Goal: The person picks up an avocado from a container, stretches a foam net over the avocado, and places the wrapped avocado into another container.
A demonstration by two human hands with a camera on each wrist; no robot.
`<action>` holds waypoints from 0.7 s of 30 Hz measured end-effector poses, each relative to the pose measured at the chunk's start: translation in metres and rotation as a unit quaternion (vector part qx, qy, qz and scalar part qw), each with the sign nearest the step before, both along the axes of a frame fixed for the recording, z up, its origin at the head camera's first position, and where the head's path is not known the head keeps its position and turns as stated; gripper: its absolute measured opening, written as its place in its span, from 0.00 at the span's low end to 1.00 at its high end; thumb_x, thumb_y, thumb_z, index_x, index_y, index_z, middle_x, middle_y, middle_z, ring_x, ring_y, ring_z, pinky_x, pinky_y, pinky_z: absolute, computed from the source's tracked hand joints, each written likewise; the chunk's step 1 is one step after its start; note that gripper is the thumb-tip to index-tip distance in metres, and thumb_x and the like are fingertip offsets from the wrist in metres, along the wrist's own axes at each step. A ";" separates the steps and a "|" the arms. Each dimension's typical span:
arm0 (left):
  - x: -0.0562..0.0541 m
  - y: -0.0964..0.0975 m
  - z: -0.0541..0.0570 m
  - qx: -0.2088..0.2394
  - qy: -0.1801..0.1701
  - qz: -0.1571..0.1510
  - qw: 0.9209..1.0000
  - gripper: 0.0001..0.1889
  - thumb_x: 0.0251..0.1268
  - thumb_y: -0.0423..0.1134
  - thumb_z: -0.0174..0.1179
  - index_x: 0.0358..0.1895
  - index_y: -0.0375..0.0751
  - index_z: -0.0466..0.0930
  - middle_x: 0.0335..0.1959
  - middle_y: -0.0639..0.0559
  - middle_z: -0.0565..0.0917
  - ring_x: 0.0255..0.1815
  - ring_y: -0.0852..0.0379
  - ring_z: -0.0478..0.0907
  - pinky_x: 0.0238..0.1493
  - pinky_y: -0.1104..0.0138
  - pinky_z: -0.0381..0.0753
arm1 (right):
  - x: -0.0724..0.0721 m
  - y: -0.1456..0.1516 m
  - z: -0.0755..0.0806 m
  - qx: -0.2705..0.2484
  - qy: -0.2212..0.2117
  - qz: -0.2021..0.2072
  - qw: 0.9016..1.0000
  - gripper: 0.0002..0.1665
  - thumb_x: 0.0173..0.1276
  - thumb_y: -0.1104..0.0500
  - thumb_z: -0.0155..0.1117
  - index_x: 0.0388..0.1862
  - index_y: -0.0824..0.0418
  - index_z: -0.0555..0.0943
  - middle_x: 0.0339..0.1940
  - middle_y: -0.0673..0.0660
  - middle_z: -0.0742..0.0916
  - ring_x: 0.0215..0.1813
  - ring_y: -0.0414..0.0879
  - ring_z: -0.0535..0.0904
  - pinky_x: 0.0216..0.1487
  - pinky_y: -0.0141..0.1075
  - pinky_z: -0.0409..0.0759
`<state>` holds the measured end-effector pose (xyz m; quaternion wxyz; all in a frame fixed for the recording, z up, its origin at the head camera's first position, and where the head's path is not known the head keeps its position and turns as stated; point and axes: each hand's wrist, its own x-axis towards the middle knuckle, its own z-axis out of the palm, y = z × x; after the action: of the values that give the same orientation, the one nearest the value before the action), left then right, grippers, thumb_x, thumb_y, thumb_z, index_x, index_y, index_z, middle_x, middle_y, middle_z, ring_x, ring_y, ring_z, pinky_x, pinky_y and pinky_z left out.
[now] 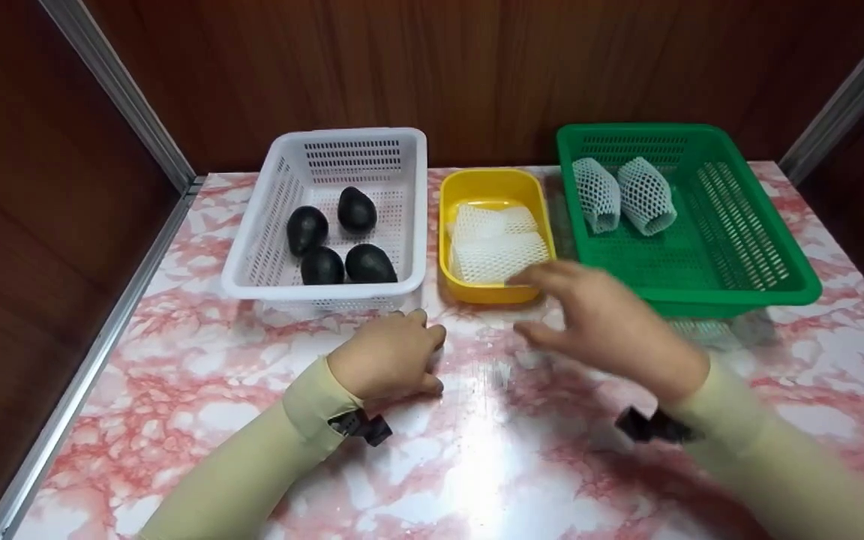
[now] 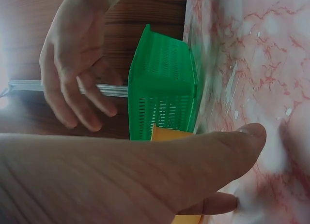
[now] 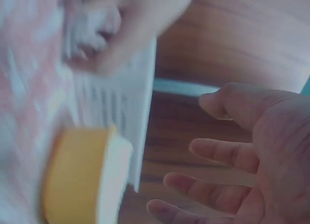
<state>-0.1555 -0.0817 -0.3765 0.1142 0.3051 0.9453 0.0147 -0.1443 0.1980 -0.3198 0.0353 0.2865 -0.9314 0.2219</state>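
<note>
My left hand is low over the table in front of the white basket, its fingers loosely bent around nothing. My right hand hovers at the front of the yellow bin, slightly blurred, fingers spread and holding nothing. White foam net sleeves lie in that bin. Several dark avocado-shaped fruits sit in the white basket. At the left of the green basket are two fruits in foam nets. In the right wrist view, the right fingers are apart from the yellow bin.
The three containers stand in a row along the back of the marbled red and white table. Behind them rises a brown wood-grain wall. Metal strips edge the side panels.
</note>
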 end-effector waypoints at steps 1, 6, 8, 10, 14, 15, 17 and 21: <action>0.000 0.000 0.000 -0.003 0.001 -0.001 1.000 0.29 0.61 0.61 0.77 0.55 0.43 0.84 0.47 0.43 0.83 0.45 0.40 0.85 0.46 0.46 0.87 | 0.004 -0.001 -0.005 0.004 -0.001 0.007 1.000 0.31 0.71 0.50 0.79 0.70 0.56 0.84 0.67 0.58 0.89 0.64 0.57 0.88 0.65 0.54 0.89; 0.000 0.001 -0.001 -0.006 0.002 -0.003 1.000 0.31 0.61 0.60 0.77 0.58 0.42 0.84 0.48 0.42 0.83 0.45 0.40 0.85 0.47 0.46 0.87 | 0.015 0.001 -0.026 0.004 -0.017 0.008 1.000 0.24 0.71 0.51 0.79 0.64 0.54 0.87 0.63 0.55 0.90 0.58 0.54 0.89 0.60 0.53 0.89; 0.000 0.001 -0.001 -0.004 0.003 -0.004 1.000 0.31 0.61 0.60 0.77 0.59 0.42 0.84 0.48 0.42 0.83 0.45 0.40 0.85 0.47 0.46 0.87 | 0.017 0.003 -0.032 0.000 -0.023 0.008 1.000 0.22 0.71 0.52 0.79 0.61 0.55 0.88 0.61 0.55 0.90 0.58 0.54 0.89 0.61 0.53 0.89; 0.001 0.000 -0.001 -0.005 0.003 -0.003 1.000 0.30 0.62 0.59 0.76 0.59 0.42 0.84 0.49 0.42 0.83 0.45 0.40 0.85 0.47 0.46 0.87 | 0.017 0.004 -0.037 0.000 -0.030 0.011 0.999 0.21 0.71 0.53 0.79 0.60 0.56 0.88 0.61 0.55 0.91 0.61 0.55 0.89 0.63 0.54 0.89; 0.002 -0.001 0.000 -0.003 0.004 -0.002 1.000 0.29 0.62 0.58 0.76 0.59 0.42 0.84 0.49 0.42 0.83 0.45 0.40 0.84 0.48 0.46 0.87 | 0.016 0.004 -0.044 0.010 -0.048 0.013 0.999 0.21 0.71 0.52 0.78 0.60 0.56 0.89 0.61 0.55 0.91 0.65 0.56 0.88 0.66 0.56 0.87; 0.002 -0.001 0.000 -0.002 0.004 -0.002 1.000 0.29 0.62 0.57 0.76 0.59 0.42 0.84 0.49 0.42 0.83 0.45 0.40 0.84 0.47 0.46 0.86 | 0.016 0.004 -0.045 0.013 -0.050 0.013 0.999 0.21 0.71 0.52 0.78 0.60 0.57 0.88 0.60 0.55 0.91 0.64 0.56 0.88 0.66 0.55 0.87; 0.002 -0.001 0.001 0.001 0.005 -0.002 1.000 0.29 0.62 0.57 0.76 0.59 0.42 0.84 0.49 0.42 0.83 0.45 0.40 0.84 0.47 0.46 0.86 | 0.015 0.004 -0.047 0.019 -0.051 0.013 0.998 0.21 0.71 0.52 0.78 0.60 0.57 0.88 0.60 0.55 0.92 0.63 0.55 0.89 0.65 0.55 0.88; 0.002 0.000 0.000 0.003 0.003 -0.002 1.000 0.29 0.63 0.56 0.76 0.60 0.41 0.83 0.50 0.41 0.84 0.46 0.39 0.84 0.49 0.45 0.86 | 0.014 0.003 -0.051 0.031 -0.052 0.024 0.998 0.21 0.71 0.53 0.78 0.59 0.58 0.88 0.57 0.56 0.92 0.59 0.55 0.89 0.61 0.53 0.89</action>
<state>-0.1537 -0.0817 -0.3760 0.1104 0.3078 0.9449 0.0158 -0.1302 0.2014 -0.3712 -0.0273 0.2980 -0.9311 0.2085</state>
